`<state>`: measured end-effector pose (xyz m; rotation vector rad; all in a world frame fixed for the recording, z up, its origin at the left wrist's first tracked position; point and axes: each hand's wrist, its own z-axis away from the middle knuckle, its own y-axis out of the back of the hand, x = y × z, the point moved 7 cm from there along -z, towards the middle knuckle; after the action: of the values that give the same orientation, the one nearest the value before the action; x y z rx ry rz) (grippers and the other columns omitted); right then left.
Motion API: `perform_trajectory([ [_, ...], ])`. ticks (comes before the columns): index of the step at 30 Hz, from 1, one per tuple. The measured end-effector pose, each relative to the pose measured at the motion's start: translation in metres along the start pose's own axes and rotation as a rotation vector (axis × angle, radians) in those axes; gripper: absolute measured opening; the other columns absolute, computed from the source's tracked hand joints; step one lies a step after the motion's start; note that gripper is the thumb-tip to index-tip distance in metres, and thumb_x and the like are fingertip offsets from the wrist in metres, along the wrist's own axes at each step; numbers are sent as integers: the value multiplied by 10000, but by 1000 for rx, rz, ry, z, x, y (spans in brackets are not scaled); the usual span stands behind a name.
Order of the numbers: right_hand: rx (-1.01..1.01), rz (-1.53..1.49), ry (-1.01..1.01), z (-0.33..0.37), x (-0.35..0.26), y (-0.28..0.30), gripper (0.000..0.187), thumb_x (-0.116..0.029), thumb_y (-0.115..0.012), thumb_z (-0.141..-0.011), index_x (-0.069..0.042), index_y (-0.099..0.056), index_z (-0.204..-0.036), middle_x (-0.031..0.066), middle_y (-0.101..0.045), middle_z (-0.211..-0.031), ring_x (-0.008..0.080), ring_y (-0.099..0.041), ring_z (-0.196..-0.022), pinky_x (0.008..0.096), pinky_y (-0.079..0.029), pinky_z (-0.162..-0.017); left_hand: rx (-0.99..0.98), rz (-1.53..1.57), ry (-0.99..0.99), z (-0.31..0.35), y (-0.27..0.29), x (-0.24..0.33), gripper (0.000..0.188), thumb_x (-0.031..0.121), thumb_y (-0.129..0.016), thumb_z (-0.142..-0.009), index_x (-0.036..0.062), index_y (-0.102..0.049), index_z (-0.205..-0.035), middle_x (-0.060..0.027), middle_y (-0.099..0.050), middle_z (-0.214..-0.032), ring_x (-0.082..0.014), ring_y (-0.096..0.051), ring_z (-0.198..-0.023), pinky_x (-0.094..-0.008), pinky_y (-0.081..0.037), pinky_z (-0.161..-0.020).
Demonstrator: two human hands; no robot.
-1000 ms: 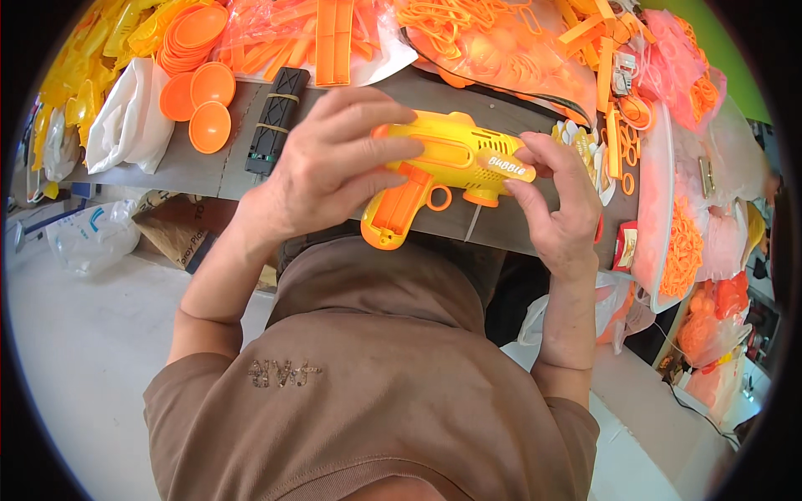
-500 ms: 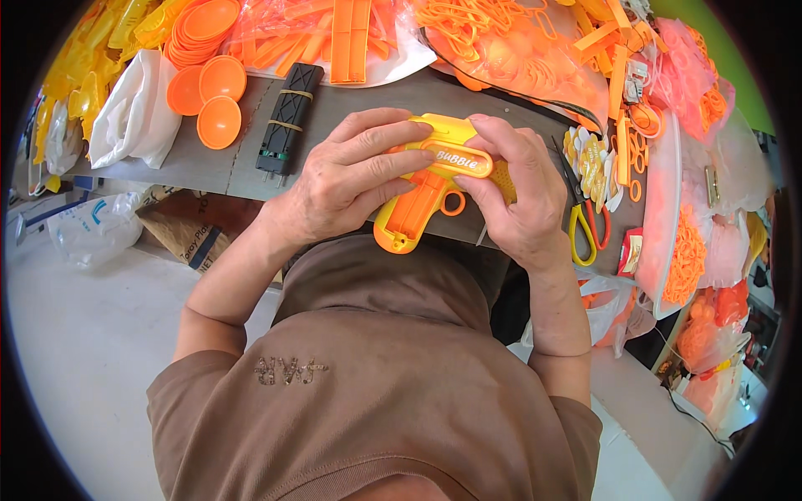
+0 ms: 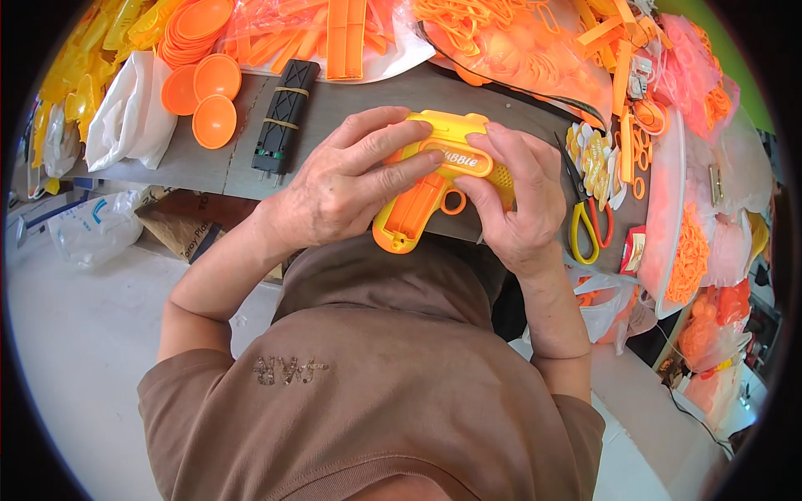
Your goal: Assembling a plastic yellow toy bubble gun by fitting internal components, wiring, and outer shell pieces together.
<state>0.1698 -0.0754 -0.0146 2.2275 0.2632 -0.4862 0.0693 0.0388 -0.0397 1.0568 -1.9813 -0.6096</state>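
Between my two hands is a yellow and orange toy bubble gun (image 3: pixel 459 160), held over the table's near edge. Its grip hangs toward me with an orange recess (image 3: pixel 413 209) showing, and an orange ring-shaped trigger (image 3: pixel 454 201) sits beside it. My left hand (image 3: pixel 351 171) is closed on the gun's left end, fingers lying across the top of its face. The right hand (image 3: pixel 525 188) grips the other end, with thumb and fingers at the oval label. What lies behind the gun is hidden.
On the grey table (image 3: pixel 242 117) lie a black rack-like part (image 3: pixel 285 121) with bands, orange round dishes (image 3: pixel 215 122) and a white bag (image 3: pixel 132 113). To the right are yellow-and-red-handled scissors (image 3: pixel 585 230) and a tray of small orange parts (image 3: pixel 687 255). Bagged orange pieces (image 3: pixel 510 58) line the back.
The gun has turned very slightly, and my right fingers have shifted along its upper edge. Both hands keep hold of it.
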Motion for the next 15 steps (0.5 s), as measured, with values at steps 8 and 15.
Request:
perform_trajectory([
  [8,-79,225,50,25,-1,0,402,-113,-666,-792,30,-561,-1152,164,-577,-1186,314,-541,-1093,431,-407,-942,-11,-6,-13,1,-2,1,479,17,-657,-671,51,-611,-1146,-131,-518,-1186,-365,-514,-1064,-406,-490,-867],
  [15,-237,394,122,29,-4,-6,459,-202,-599,-858,30,-504,-1243,176,-512,-1277,322,-502,-1168,494,-325,-1019,-11,-11,-12,0,-4,2,499,-4,-656,-649,49,-611,-1143,-137,-510,-1206,-380,-507,-1075,-410,-492,-864],
])
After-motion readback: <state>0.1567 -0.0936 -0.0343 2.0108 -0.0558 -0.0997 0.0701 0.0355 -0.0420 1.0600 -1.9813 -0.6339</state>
